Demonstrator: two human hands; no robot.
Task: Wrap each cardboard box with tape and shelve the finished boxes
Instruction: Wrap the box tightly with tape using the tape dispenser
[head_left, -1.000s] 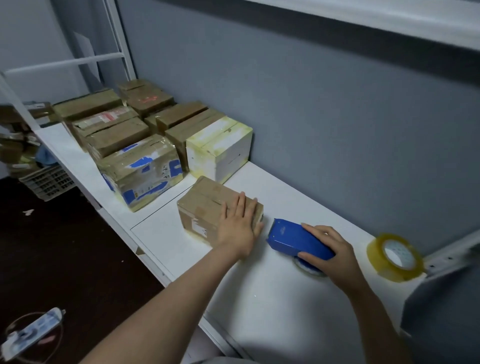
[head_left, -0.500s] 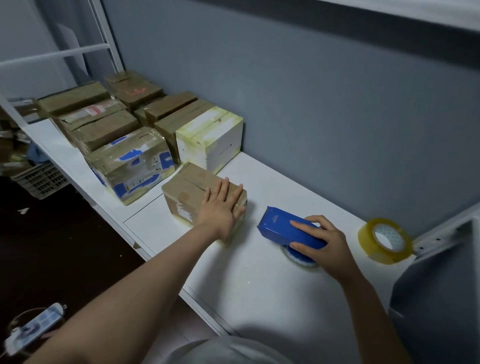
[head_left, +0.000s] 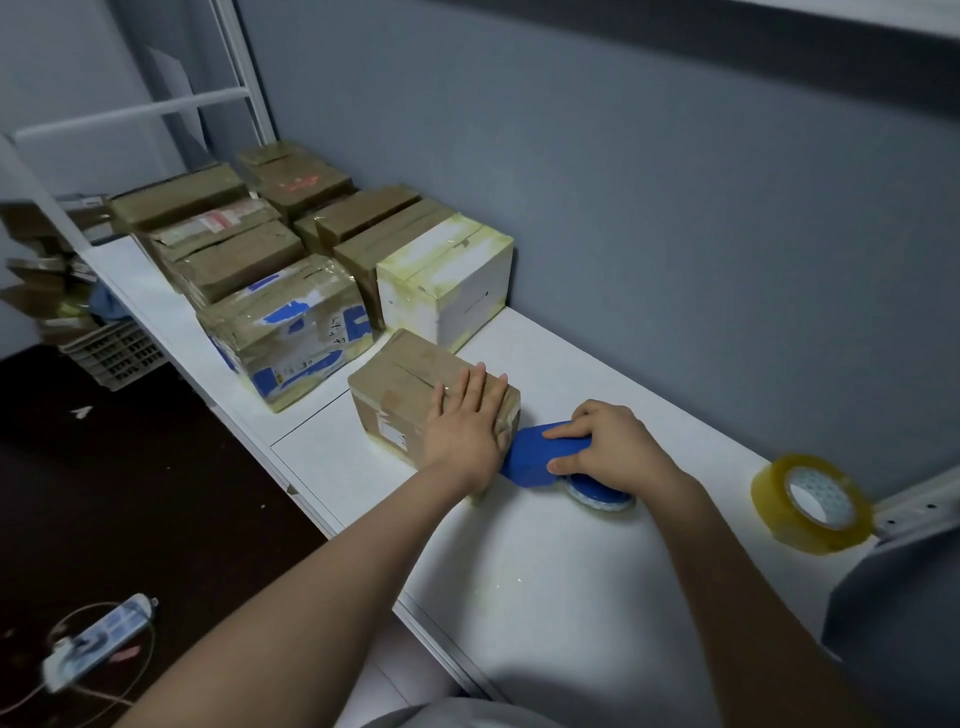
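Observation:
A small brown cardboard box (head_left: 400, 387) lies on the white shelf top (head_left: 545, 561) in front of me. My left hand (head_left: 465, 423) rests flat on its near end, fingers straight. My right hand (head_left: 608, 449) grips a blue tape dispenser (head_left: 535, 457), whose front end touches the box's right side. The dispenser's tape roll (head_left: 602, 496) shows below my right hand.
Several taped boxes (head_left: 291, 332) and a white box (head_left: 447, 280) stand in rows at the back left along the grey wall. A spare roll of clear tape (head_left: 810, 504) lies at the right. A crate (head_left: 111, 353) and a power strip (head_left: 96, 642) sit on the dark floor.
My right hand has brought the blue dispenser leftward until it meets the box. My left hand stays flat on the box.

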